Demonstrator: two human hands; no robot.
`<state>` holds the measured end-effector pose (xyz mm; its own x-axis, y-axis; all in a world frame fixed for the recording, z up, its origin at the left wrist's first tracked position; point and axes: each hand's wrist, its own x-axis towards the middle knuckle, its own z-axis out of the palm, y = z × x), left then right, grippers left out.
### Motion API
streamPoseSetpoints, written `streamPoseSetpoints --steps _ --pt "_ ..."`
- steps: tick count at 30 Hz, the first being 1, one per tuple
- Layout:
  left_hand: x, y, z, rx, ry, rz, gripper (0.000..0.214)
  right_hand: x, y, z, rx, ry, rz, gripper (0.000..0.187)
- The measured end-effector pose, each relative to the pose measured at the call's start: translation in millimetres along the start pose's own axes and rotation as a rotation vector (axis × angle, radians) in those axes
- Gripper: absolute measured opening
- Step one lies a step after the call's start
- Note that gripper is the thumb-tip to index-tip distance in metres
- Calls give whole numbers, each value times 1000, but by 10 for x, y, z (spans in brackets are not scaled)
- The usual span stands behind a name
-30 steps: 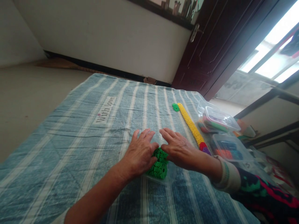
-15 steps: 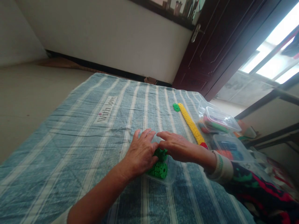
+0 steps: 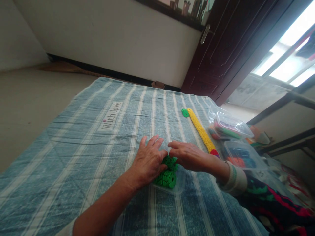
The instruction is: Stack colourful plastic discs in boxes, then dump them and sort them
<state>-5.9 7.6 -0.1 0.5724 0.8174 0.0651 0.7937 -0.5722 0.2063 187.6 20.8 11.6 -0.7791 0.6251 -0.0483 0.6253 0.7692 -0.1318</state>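
The green discs [image 3: 167, 179] were small, bright plastic rounds with toothed edges, packed face to face into short rolls. One roll lay on its side with its end face turned toward the camera, and a second clump [image 3: 171, 161] sat just behind it. Both rested in a shallow clear plastic tray [image 3: 181, 185] on the blue striped cloth, partly covered by the left hand [image 3: 149, 162] and touched by the right hand [image 3: 188, 155].
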Motion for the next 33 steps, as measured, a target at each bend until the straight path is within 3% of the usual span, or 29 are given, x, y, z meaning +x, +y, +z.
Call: streamPoseSetpoints --steps 9,15,21,29,33 --pt "3 9 20 4 2 10 26 -19 -19 -66 0 -40 47 12" --pt "-30 -187 -61 -64 -12 53 36 -93 41 -102 71 36 40 13" --pt "-70 -473 -195 -133 -16 67 29 -173 154 -163 177 182 48 8" --pt "-1 -512 -66 -244 -72 28 28 -185 183 -151 195 203 51 6" --pt "-17 -540 -124 -357 -81 18 30 -203 182 -123 196 231 31 7"
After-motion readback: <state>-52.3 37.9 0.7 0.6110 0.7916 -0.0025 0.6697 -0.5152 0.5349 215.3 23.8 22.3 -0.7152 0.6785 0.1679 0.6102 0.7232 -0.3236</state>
